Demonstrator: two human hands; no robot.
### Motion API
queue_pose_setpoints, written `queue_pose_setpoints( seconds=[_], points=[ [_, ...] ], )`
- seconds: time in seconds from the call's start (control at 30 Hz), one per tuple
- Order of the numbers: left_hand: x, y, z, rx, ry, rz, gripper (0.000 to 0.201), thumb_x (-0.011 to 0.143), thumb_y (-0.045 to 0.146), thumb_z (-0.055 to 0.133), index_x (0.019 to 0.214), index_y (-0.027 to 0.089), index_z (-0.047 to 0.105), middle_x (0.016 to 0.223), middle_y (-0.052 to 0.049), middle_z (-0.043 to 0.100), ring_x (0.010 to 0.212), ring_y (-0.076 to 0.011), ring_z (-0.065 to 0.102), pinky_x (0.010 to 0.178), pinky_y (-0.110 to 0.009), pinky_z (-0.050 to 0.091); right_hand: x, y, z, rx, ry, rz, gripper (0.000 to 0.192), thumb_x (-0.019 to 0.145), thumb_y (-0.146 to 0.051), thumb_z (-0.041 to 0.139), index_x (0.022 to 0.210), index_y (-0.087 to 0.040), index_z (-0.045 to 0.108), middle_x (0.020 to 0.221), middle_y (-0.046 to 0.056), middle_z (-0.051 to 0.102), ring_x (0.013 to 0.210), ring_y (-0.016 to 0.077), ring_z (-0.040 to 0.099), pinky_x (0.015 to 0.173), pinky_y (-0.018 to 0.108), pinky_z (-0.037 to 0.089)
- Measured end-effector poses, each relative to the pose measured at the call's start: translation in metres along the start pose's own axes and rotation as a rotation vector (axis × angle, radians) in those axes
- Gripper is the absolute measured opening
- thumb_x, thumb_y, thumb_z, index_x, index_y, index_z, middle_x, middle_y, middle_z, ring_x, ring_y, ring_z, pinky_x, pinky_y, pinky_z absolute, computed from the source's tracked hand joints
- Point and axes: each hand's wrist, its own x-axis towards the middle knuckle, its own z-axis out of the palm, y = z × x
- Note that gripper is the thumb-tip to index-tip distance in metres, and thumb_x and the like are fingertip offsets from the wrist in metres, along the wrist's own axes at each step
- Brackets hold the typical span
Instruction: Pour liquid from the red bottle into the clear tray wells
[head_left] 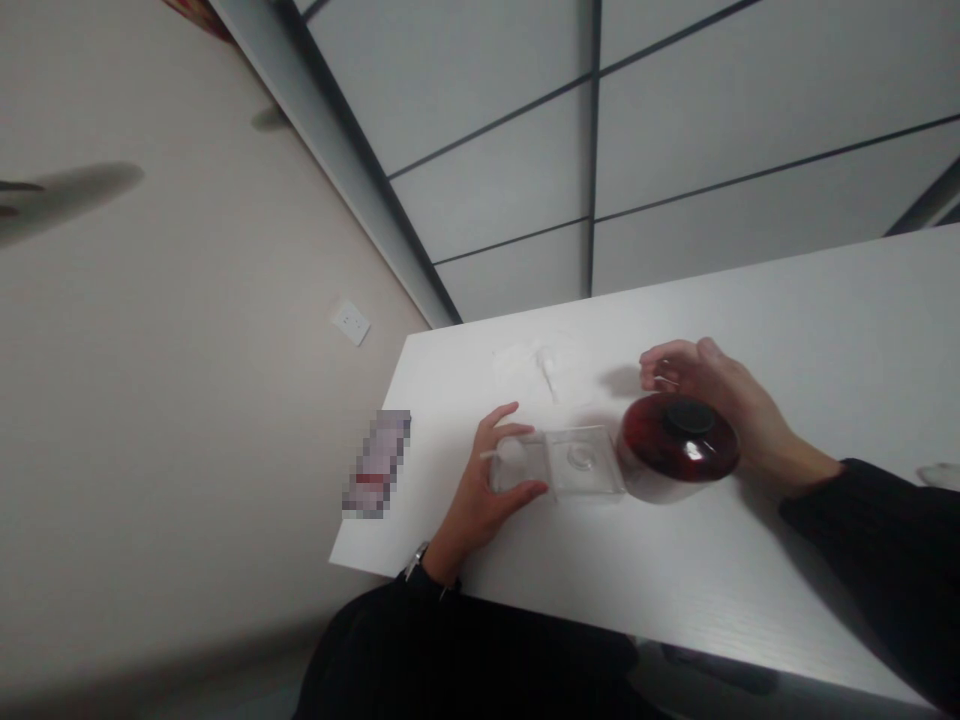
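L to R on white table: blurred-out item at edge; left hand, fingers curled round clear box, long axis running L-R; dark red jar touching box's R end; right hand behind jar, fingers loosely open, empty; box contents unclear.

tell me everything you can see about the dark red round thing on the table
The dark red container is a squat, rounded, dome-like vessel of glossy, see-through material, glass or plastic by its look, with a flat black round cap on top and light glints on its surface. It sits upright on the white table, close against the right end of a clear plastic box. The right hand is right behind it, fingers curled over its far side; whether they touch it cannot be told. The left hand holds the clear box, not the container.
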Motion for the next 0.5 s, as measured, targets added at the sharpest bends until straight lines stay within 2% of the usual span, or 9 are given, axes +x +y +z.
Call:
queue_pose_setpoints(
  seconds=[0.07, 0.13, 0.23, 0.3, 0.37, 0.43, 0.5],
  points=[
    [-0.0004, -0.0004, -0.0003, -0.041, 0.022, 0.000, 0.061, 0.087, 0.054, 0.083, 0.133, 0.028, 0.052, 0.160, -0.014, 0.045, 0.147, -0.0346, 0.046, 0.124, -0.058, 0.035, -0.0002, -0.0002, 0.0006, -0.002, 0.007, 0.012, 0.047, 0.087, -0.076, 0.065, 0.080, -0.031, 0.076, 0.083, 0.005, 0.064, 0.076, 0.0246, 0.060, 0.075, 0.040, 0.054],
    [-0.0009, -0.0009, -0.0007, -0.052, 0.001, -0.019, 0.057, 0.088, 0.052, 0.083, 0.130, 0.027, 0.053, 0.163, -0.014, 0.043, 0.143, -0.0338, 0.051, 0.122, -0.057, 0.037, -0.0012, -0.0013, 0.0017, -0.004, 0.019, 0.017, 0.046, 0.087, -0.076, 0.065, 0.080, -0.032, 0.076, 0.083, 0.005, 0.064, 0.076, 0.0246, 0.060, 0.075, 0.040, 0.054],
    [-0.0009, -0.0013, -0.0011, -0.014, -0.022, -0.008, 0.052, 0.088, 0.051, 0.082, 0.128, 0.027, 0.058, 0.166, -0.012, 0.040, 0.152, -0.0354, 0.040, 0.127, -0.057, 0.029, -0.0032, -0.0037, 0.0030, -0.009, 0.016, 0.012, 0.047, 0.086, -0.077, 0.065, 0.080, -0.032, 0.076, 0.083, 0.005, 0.064, 0.076, 0.0248, 0.059, 0.075, 0.041, 0.055],
    [-0.0005, -0.0011, -0.0013, -0.030, 0.008, -0.002, 0.057, 0.087, 0.053, 0.083, 0.130, 0.029, 0.055, 0.163, -0.012, 0.045, 0.152, -0.0354, 0.041, 0.126, -0.059, 0.030, -0.0042, -0.0051, 0.0035, -0.010, 0.011, 0.018, 0.046, 0.087, -0.076, 0.064, 0.080, -0.032, 0.076, 0.083, 0.005, 0.064, 0.075, 0.0246, 0.059, 0.076, 0.041, 0.055],
    [0.0001, -0.0004, -0.0014, -0.038, -0.003, -0.018, 0.051, 0.087, 0.055, 0.082, 0.124, 0.028, 0.059, 0.162, -0.012, 0.045, 0.148, -0.0357, 0.046, 0.125, -0.058, 0.033, -0.0046, -0.0060, 0.0040, -0.003, 0.009, 0.018, 0.046, 0.088, -0.076, 0.065, 0.080, -0.032, 0.076, 0.083, 0.004, 0.065, 0.075, 0.0241, 0.060, 0.076, 0.040, 0.055],
    [0.0006, 0.0010, -0.0017, -0.016, -0.032, -0.024, 0.046, 0.089, 0.055, 0.080, 0.122, 0.027, 0.062, 0.164, -0.012, 0.042, 0.152, -0.0360, 0.041, 0.127, -0.057, 0.030, -0.0045, -0.0065, 0.0048, 0.006, 0.009, 0.013, 0.046, 0.086, -0.076, 0.066, 0.079, -0.031, 0.076, 0.082, 0.004, 0.064, 0.075, 0.0234, 0.060, 0.075, 0.039, 0.055],
    [0.0009, 0.0026, -0.0019, -0.018, -0.011, -0.010, 0.051, 0.088, 0.054, 0.081, 0.128, 0.029, 0.060, 0.161, -0.012, 0.045, 0.153, -0.0353, 0.040, 0.128, -0.056, 0.028, -0.0042, -0.0068, 0.0056, 0.005, 0.006, 0.011, 0.048, 0.086, -0.077, 0.067, 0.079, -0.030, 0.076, 0.081, 0.004, 0.063, 0.075, 0.0222, 0.060, 0.074, 0.038, 0.055]
  ],
)
